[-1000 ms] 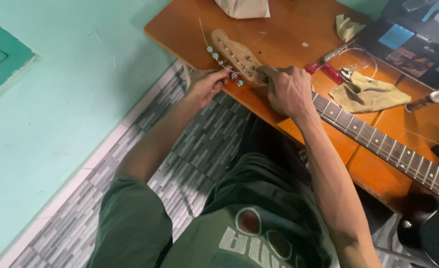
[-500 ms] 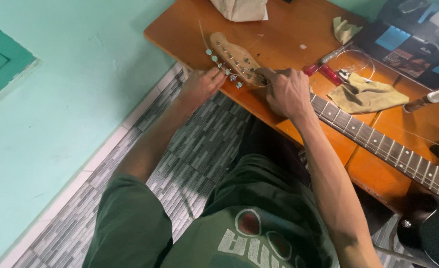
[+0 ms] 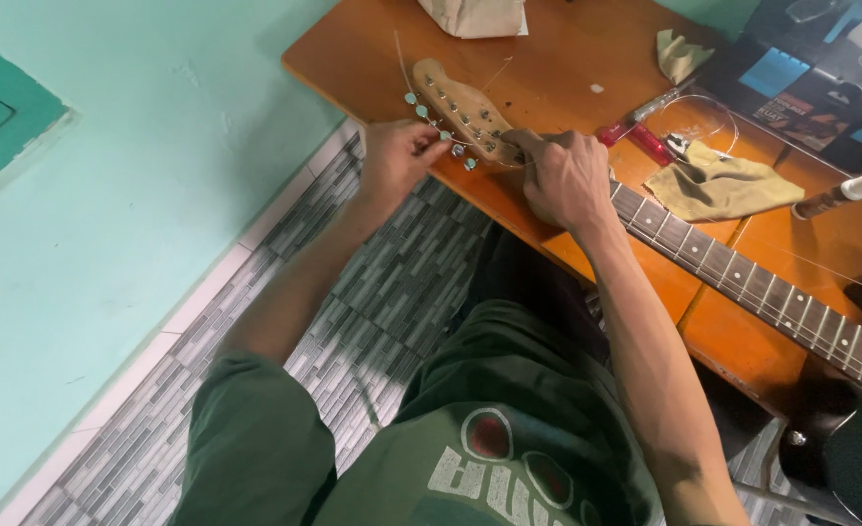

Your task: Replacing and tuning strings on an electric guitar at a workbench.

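The left hand (image 3: 397, 156) was found at the counter's edge, its fingers pinched around one of the small silver-green tuning pegs (image 3: 447, 136) along the near side of the pale wooden guitar headstock (image 3: 462, 112). Compared with a second before, that hand had been drawn in closer to the pegs, so a peg was judged to be turned rather than merely approached. The headstock lay flat on the orange wooden counter (image 3: 567, 49), overhanging its corner slightly. Further right, the right hand (image 3: 562, 180) was pressed over the top of the dark fretted neck (image 3: 743, 282), fingers curled down and apparently pinning a thin string at the nut; it had hardly shifted. Beyond it, red-handled cutters (image 3: 645, 136) and a crumpled beige cloth (image 3: 718, 185) were left on the counter, untouched.
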